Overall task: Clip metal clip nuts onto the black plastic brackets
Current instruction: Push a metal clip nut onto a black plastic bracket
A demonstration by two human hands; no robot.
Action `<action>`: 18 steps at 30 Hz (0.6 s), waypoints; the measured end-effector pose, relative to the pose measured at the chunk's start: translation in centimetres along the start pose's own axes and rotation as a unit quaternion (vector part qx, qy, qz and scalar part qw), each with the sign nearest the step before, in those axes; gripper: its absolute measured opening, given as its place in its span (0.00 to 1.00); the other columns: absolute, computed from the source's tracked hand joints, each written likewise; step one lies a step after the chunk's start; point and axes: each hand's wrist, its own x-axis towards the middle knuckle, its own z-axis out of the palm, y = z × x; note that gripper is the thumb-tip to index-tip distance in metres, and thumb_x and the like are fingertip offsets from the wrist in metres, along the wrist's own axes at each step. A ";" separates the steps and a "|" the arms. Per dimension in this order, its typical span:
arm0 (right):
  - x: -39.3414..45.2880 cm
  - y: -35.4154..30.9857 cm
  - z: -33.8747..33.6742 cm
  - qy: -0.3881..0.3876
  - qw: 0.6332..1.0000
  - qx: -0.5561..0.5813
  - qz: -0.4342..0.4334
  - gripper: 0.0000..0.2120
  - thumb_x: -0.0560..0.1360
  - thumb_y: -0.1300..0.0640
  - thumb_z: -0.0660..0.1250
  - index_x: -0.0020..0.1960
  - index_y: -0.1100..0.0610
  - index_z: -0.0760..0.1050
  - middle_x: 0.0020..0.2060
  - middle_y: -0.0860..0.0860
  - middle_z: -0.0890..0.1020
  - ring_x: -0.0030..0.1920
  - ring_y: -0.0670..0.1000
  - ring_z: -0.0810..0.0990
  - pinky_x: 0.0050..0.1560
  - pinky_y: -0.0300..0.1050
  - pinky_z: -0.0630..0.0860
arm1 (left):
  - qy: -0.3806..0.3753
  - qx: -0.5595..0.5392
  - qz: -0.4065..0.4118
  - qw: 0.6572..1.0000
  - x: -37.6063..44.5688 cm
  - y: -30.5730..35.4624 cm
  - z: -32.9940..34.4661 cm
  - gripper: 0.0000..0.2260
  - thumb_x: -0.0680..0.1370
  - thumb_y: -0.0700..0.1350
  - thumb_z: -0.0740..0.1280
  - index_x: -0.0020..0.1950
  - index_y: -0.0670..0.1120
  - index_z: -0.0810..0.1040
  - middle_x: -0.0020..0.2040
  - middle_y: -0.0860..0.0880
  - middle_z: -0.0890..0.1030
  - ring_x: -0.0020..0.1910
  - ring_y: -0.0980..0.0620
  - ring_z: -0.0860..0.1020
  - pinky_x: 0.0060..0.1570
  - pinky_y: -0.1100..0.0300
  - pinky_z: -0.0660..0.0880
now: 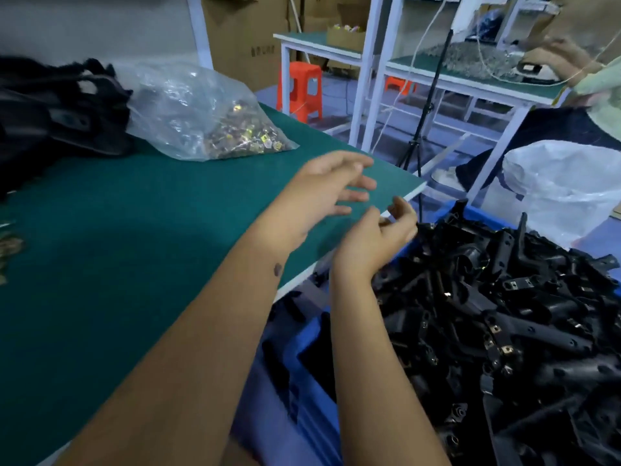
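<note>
My left hand (322, 190) hovers over the right edge of the green table (134, 230), fingers spread and holding nothing. My right hand (379, 237) is just past the table edge, above the blue bin (484, 213), fingers loosely curled; a small brownish thing shows near the thumb, but whether it is held is unclear. The bin is heaped with black plastic brackets (504, 314), several with metal clip nuts fitted. A clear plastic bag of metal clip nuts (235, 132) lies at the table's far side. A few loose clip nuts (10, 245) sit at the left edge.
A pile of black parts (50, 109) fills the table's far left. Behind stand white-framed benches (470, 82), an orange stool (300, 89), a black tripod (426, 105) and cardboard boxes. A white sack (564, 183) sits right. Another person's hand (564, 58) shows at top right.
</note>
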 end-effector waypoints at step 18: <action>-21.2 5.0 16.6 -0.678 0.704 -0.196 -0.074 0.08 0.77 0.60 0.61 0.50 0.48 0.75 0.52 0.46 0.75 0.45 0.40 0.74 0.41 0.33 0.66 | 0.627 0.029 0.011 0.779 -15.6 -3.6 -32.8 0.14 0.80 0.37 0.55 0.42 0.51 0.76 0.36 0.51 0.78 0.33 0.56 0.74 0.36 0.62 0.71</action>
